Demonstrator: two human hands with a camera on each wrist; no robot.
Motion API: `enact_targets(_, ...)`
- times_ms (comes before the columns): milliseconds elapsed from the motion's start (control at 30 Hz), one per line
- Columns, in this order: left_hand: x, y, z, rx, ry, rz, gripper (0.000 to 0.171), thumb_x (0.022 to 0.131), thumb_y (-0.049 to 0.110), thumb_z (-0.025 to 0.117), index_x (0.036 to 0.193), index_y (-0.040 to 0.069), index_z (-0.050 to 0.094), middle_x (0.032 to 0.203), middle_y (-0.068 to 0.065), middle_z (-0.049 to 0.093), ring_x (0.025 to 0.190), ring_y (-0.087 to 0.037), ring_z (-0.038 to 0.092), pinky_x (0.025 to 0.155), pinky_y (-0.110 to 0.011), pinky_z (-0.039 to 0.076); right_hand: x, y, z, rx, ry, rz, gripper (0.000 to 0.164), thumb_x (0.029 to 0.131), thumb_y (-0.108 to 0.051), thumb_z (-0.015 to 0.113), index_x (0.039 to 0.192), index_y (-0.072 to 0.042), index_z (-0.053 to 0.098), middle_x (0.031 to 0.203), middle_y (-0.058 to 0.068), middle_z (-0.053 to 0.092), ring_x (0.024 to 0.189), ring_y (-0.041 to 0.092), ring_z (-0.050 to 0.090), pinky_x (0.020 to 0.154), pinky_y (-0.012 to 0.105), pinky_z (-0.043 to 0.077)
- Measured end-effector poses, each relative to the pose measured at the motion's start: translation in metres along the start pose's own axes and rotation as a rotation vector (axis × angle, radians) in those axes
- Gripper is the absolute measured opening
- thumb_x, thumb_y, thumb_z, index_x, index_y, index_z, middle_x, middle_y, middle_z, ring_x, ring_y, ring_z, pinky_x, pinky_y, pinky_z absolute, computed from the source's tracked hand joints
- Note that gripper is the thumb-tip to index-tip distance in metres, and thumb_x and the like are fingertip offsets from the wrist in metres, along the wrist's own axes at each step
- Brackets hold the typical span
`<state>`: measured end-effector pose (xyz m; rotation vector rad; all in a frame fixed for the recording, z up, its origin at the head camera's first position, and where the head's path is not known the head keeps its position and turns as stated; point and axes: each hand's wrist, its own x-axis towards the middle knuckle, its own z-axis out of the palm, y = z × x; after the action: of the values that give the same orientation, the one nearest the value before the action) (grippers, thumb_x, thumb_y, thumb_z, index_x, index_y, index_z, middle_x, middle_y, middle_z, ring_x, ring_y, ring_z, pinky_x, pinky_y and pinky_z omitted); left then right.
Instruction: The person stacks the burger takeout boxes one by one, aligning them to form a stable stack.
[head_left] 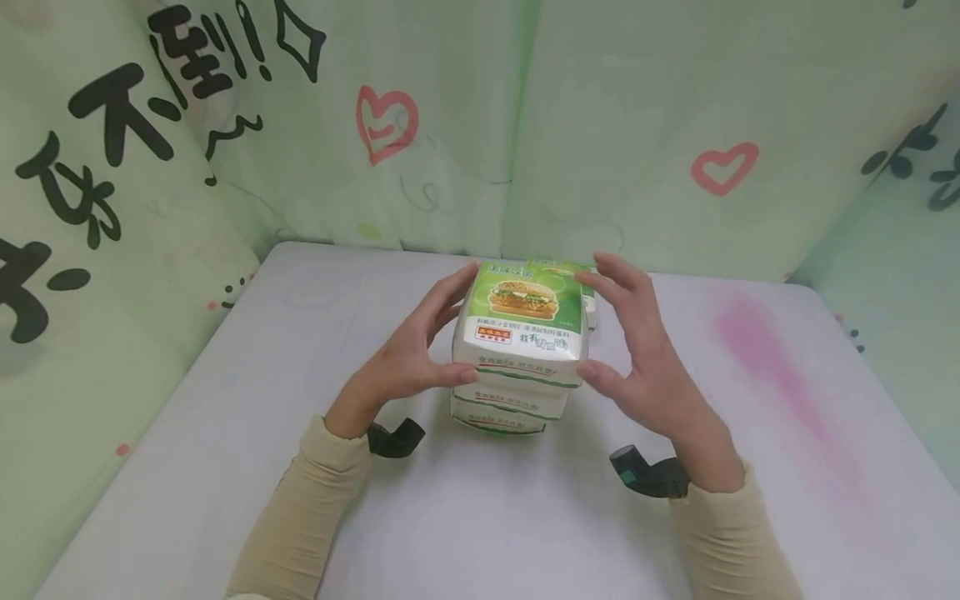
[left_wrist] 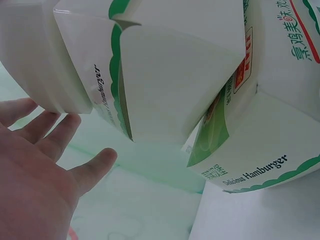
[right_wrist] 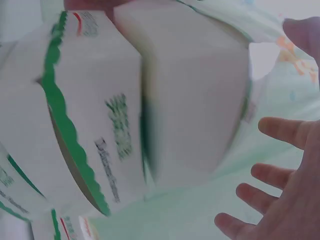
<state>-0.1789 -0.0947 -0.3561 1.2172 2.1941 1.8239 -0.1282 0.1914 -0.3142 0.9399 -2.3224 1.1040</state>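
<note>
In the head view, white-and-green hamburger boxes are stacked at mid-table. A burger picture covers the lid of the top box (head_left: 521,333), which sits slightly askew over the middle box (head_left: 517,400) and bottom box (head_left: 495,421). My left hand (head_left: 412,354) is at the stack's left side, its thumb by the top box's front corner. In the left wrist view, its extended fingertips (left_wrist: 70,120) meet that box's edge. My right hand (head_left: 645,367) is spread at the right side. A gap separates its fingers (right_wrist: 280,132) from the top box in the right wrist view.
Another green-and-white hamburger box (head_left: 590,304) shows partly behind the stack. Black wrist cameras (head_left: 648,473) are strapped at both wrists. A pale green curtain (head_left: 622,100) with hearts and lettering hangs around the white table (head_left: 247,433), whose right side has a pink smear.
</note>
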Motion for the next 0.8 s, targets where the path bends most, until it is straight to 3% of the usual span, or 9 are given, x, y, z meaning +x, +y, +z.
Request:
enact_targets(200,0.0,-0.002,-0.002,0.011,-0.005,0.006,0.109,0.076,0.061,0.076,0.159,0.024,0.016,0.163,0.007,0.02,0.152,-0.012,0.019,0.123,-0.045,0.024,-0.004,0.008,-0.014,-0.007,0.041,0.042,0.067,0.094,-0.041,0.061,0.148,-0.008,0.041,0.159,0.011,0.024,0.148,0.026,0.019,0.115,0.064,0.02)
enact_targets(433,0.0,-0.003,-0.002,0.017,-0.005,0.01,0.108,0.076,0.061,0.076,0.159,0.025,0.017,0.162,0.007,0.022,0.152,-0.012,0.021,0.122,-0.053,0.023,-0.006,0.022,-0.027,-0.05,0.052,0.079,0.065,0.087,-0.016,0.064,0.147,-0.006,0.043,0.158,0.014,0.026,0.147,0.028,0.022,0.117,0.052,0.022)
enact_targets(600,-0.001,-0.003,-0.002,0.027,-0.001,0.004,0.107,0.076,0.061,0.076,0.159,0.025,0.018,0.162,0.006,0.023,0.151,-0.013,0.022,0.121,-0.056,0.022,-0.005,0.028,-0.034,-0.102,0.03,0.12,0.065,0.086,-0.013,0.064,0.147,-0.008,0.044,0.158,0.014,0.026,0.146,0.031,0.023,0.114,0.061,0.023)
enact_targets(800,0.0,-0.003,-0.003,0.045,0.009,-0.004,0.106,0.076,0.062,0.075,0.158,0.025,0.019,0.162,0.007,0.024,0.151,-0.013,0.024,0.122,-0.053,0.023,-0.001,0.033,-0.039,-0.138,0.011,0.161,0.064,0.087,-0.015,0.066,0.147,-0.01,0.044,0.158,0.015,0.025,0.145,0.035,0.022,0.111,0.068,0.024)
